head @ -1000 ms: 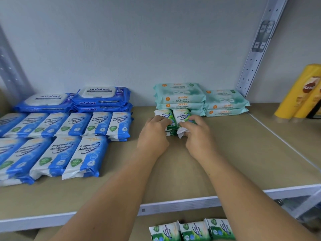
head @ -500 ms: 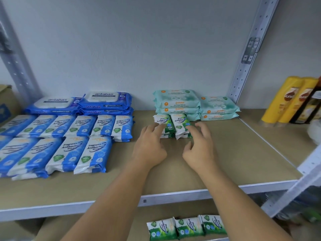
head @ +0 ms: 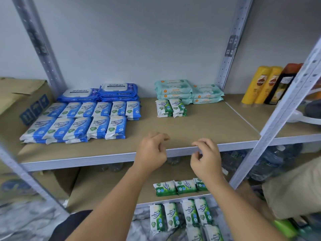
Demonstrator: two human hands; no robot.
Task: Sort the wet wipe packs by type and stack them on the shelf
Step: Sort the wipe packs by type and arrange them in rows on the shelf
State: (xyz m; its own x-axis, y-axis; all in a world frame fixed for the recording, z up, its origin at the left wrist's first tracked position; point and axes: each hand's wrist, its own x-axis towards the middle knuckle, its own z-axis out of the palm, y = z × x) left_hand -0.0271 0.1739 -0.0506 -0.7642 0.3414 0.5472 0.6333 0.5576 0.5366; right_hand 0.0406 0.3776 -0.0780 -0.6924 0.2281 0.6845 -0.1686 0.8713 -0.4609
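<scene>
Idle at the shelf (head: 208, 126) edge, green stacks set down.

Left grip (head: 152, 152) and right grip (head: 205, 160) loosely curled, holding nothing, over the front rail. Two short stacks of green pine packs (head: 171, 108) side by side mid-shelf, just in front of the teal packs (head: 173, 89). Blue-and-white packs (head: 83, 122) in two rows at left, antabax packs (head: 104, 93) behind. Spare green packs (head: 180, 186) on the lower shelf (head: 97, 188), floor packs (head: 178, 218) beneath.

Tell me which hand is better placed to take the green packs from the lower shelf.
Right, probably. The right hand hangs empty almost directly above the green packs on the lower shelf; the left hand, also empty, sits off to their left.
</scene>
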